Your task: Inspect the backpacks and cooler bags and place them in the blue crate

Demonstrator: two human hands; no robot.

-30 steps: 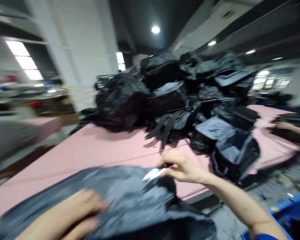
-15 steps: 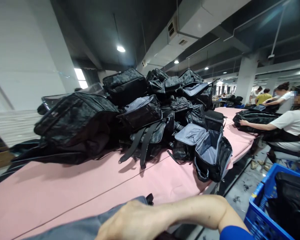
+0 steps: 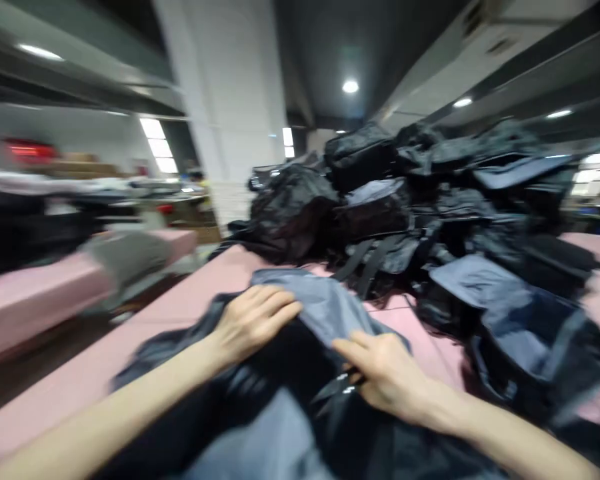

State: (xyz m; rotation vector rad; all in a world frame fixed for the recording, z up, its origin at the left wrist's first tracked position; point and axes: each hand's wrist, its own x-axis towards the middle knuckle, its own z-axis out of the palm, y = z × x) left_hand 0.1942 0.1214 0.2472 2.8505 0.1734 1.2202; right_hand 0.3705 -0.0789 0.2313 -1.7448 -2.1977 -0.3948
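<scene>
A black bag with grey lining [image 3: 325, 307] lies in front of me on the pink table [image 3: 190, 300]. My left hand [image 3: 253, 320] rests on the grey lining, fingers stretched out along the fabric. My right hand [image 3: 380, 377] sits on the dark part of the bag, fingers curled around a small dark metal tool [image 3: 340, 387], perhaps scissors or a zip pull; the blur hides which.
A tall heap of black bags [image 3: 410, 187] fills the far half of the table, one with an open grey-lined flap [image 3: 485, 280] at the right. A white pillar [image 3: 230, 100] stands behind. Another pink table [image 3: 35, 293] with dark goods is at the left.
My view swung to the right and back to the left. Both hands are now on the bag, the left further forward on the lining; the right has drawn back nearer to me.
</scene>
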